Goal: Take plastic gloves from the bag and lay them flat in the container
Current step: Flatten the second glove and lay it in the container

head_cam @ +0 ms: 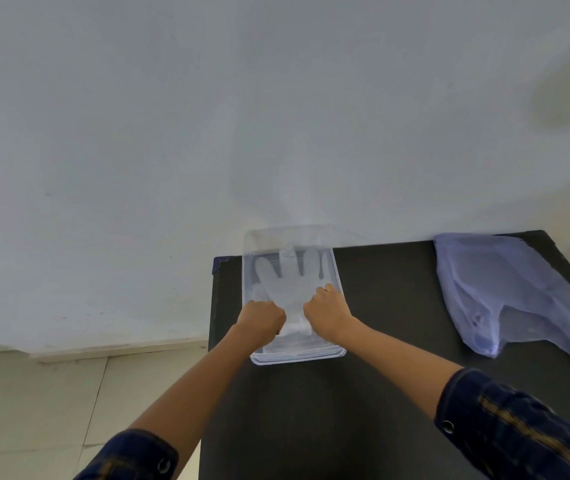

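A clear plastic container point(339, 353) stands at the back left of the black table. Inside it lies a translucent plastic glove point(288, 282), spread out with its fingers pointing to the wall. My left hand point(262, 318) is closed on the glove's cuff at its left side. My right hand point(326, 313) is closed on the cuff's right side. Both hands are inside the container, over its near half. The pale blue plastic bag point(505, 289) lies slack on the table's right part, apart from both hands.
The black table point(373, 410) ends at a white wall just behind the container. Its left edge runs beside the container, with a tiled floor point(34, 410) below. Dark denim sleeves cover both of my upper forearms.
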